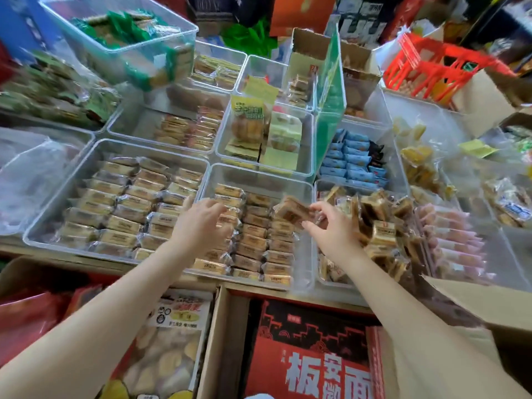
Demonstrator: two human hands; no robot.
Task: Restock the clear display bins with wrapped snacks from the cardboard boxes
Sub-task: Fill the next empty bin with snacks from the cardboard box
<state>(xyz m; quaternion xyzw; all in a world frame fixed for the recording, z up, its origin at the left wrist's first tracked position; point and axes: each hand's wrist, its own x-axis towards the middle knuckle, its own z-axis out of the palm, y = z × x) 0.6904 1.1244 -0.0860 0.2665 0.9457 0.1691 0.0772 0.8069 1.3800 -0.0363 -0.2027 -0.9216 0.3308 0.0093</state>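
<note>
A clear display bin (305,272) in the middle front holds rows of tan wrapped snacks (253,243). My left hand (201,223) hovers over its left column with fingers loosely curled, holding nothing that I can see. My right hand (331,226) pinches one brown wrapped snack (293,211) above the bin's right column. A cardboard box (227,341) with red and black packaging stands open below the bins, close to me.
A wide bin (43,226) of similar snacks lies to the left, and a bin of piled square snacks (377,226) to the right. Blue packets (354,159), a green divider (331,90), a red basket (431,67) and more bins crowd the back.
</note>
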